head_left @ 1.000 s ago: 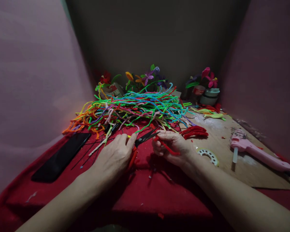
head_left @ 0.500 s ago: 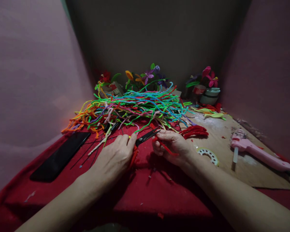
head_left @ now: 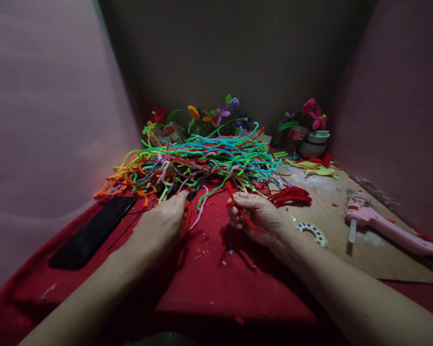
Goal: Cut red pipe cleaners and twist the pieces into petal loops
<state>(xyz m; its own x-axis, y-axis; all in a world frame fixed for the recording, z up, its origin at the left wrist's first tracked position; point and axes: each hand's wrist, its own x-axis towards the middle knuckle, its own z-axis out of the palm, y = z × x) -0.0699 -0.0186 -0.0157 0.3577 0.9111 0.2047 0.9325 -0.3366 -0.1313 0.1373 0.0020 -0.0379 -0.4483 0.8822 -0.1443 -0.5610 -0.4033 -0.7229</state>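
Red fuzzy stem (head_left: 243, 215), one piece, is being pinched by the right hand (head_left: 258, 211), thumb against fingers, above the red cloth (head_left: 216, 283). One pair of scissors (head_left: 192, 196) is being gripped in the left hand (head_left: 164, 216), blades pointing toward one tangled pile of stems (head_left: 202, 154). Both forearms (head_left: 104, 278) are angling inward, the left hand's back facing up. One phone (head_left: 94, 233) is lying leftward, one pink glue gun (head_left: 389, 228) rightward.

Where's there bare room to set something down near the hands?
Mostly bare: the red cloth between the forearms, bar small scraps; also the cardboard between the white ring and pink glue gun. Crowded: beyond the left hand and right hand, under the colourful stem pile.
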